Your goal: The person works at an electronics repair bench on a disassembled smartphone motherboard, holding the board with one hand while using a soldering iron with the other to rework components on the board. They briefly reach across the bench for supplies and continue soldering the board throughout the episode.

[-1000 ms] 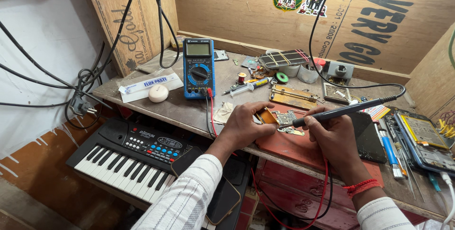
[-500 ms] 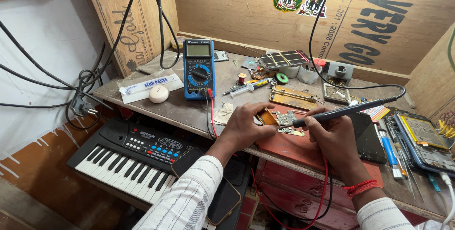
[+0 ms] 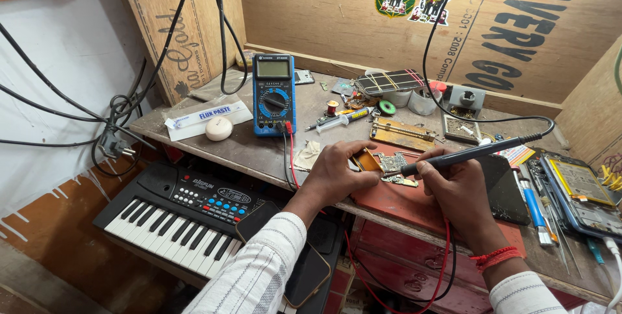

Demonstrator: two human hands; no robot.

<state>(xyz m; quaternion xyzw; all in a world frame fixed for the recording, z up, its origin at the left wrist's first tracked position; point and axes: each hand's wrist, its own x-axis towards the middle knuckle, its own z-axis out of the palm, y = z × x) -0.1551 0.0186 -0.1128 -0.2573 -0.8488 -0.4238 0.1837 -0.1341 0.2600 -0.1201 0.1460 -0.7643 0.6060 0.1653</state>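
Nearest me, my right hand grips the soldering iron, tip on the small circuit board. My left hand pins that board to the red mat. Work looks midway; the blue multimeter waits beyond, unused.

both hands low (fingers curled)

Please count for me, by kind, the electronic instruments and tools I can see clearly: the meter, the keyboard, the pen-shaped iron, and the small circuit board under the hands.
Blue digital multimeter with a dial: 1
Black electronic keyboard with white keys: 1
Black pen-shaped soldering iron, held in the right hand: 1
Small green circuit board, steadied by the left hand: 1
Total: 4
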